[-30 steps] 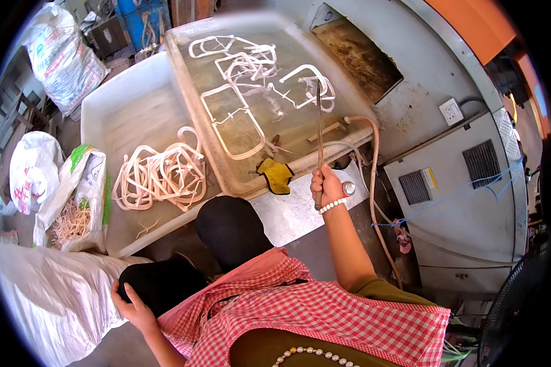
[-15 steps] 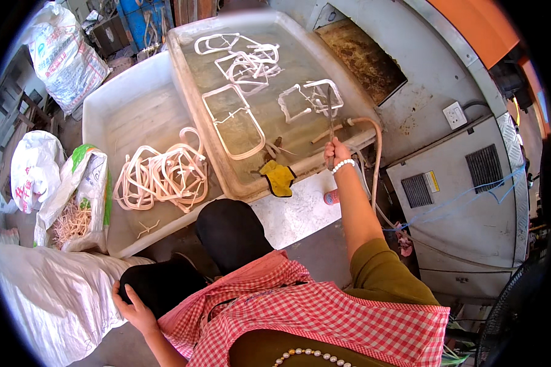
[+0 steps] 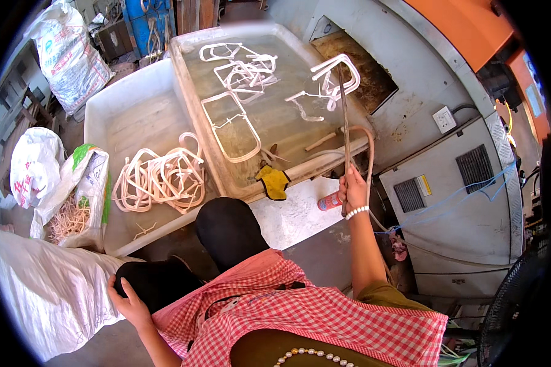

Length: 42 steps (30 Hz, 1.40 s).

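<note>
My right hand (image 3: 353,189), with a white beaded bracelet at its wrist, is closed round a long thin brown rod (image 3: 346,137). The rod points away from me over the right edge of a water-filled tub (image 3: 193,110). By its far end a white looped plastic piece (image 3: 351,79) is lifted above the water, with a trailing part (image 3: 301,107) lower down. More pale plastic frames (image 3: 251,70) lie in the water, one large frame (image 3: 255,131) nearer me. My left hand (image 3: 131,304) rests on my black-clad left knee (image 3: 159,284), fingers apart, holding nothing.
A second white tub (image 3: 107,116) on the left holds a tangle of pinkish frames (image 3: 159,180). A yellow glove (image 3: 274,181) hangs over the near rim. A hose (image 3: 371,150) bends over the right rim by a red can (image 3: 329,200). A grey machine (image 3: 434,73) stands right; sacks (image 3: 37,165) stand left.
My right hand has drawn back toward me with the rod. The white looped piece has risen from the water at the rod's far end. My left hand stays on the knee.
</note>
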Motion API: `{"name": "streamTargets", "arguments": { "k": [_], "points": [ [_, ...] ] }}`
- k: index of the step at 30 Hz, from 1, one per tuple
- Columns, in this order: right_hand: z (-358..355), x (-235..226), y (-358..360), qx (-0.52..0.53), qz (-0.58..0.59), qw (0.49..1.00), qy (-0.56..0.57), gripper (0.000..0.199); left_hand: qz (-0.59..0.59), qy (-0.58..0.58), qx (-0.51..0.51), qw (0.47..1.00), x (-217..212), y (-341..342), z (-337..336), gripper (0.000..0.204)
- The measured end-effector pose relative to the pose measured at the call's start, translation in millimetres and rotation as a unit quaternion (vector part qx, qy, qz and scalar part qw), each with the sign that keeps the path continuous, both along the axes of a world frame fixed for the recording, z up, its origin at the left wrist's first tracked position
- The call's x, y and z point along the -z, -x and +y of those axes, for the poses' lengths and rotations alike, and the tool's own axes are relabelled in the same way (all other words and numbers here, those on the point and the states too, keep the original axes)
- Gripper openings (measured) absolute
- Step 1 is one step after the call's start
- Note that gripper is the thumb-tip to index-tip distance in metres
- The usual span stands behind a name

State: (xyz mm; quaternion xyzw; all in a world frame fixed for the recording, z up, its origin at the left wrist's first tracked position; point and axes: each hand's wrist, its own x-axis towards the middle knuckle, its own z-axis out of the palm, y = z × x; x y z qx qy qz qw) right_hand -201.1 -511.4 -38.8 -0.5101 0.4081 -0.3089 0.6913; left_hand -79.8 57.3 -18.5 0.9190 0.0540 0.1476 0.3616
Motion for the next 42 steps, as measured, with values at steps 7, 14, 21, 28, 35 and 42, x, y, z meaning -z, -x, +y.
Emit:
{"name": "streamTargets", "arguments": {
  "k": [7,14,21,28,35,42],
  "points": [
    [5.9,-21.0,3.7,0.016,-0.014,1.0,0.016,0.036,-0.001,0.007,0.005,1.0,-0.1,-0.1,-1.3,0.04],
    [9.5,-20.1,2.6,-0.005,0.02,0.997,0.079,0.041,-0.02,0.043,-0.01,0.999,1.6,3.4,-0.9,0.039],
    [7.6,-43.4,10.0,-0.041,0.076,0.995,0.055,0.037,-0.011,0.047,-0.005,0.999,1.7,2.5,1.5,0.038],
    [-5.6,-132.2,20.7,-0.139,0.12,0.963,0.196,0.033,-0.018,0.043,-0.008,0.999,2.3,1.9,-2.7,0.038],
    [-1.9,-199.6,20.1,-0.155,0.101,0.942,0.28,0.034,-0.016,0.031,-0.022,0.999,3.9,0.7,-3.7,0.039],
    [-22.1,-248.9,23.5,-0.212,0.104,0.884,0.404,0.036,-0.037,0.018,-0.021,0.999,5.9,1.9,-3.4,0.037]
  ]
}}
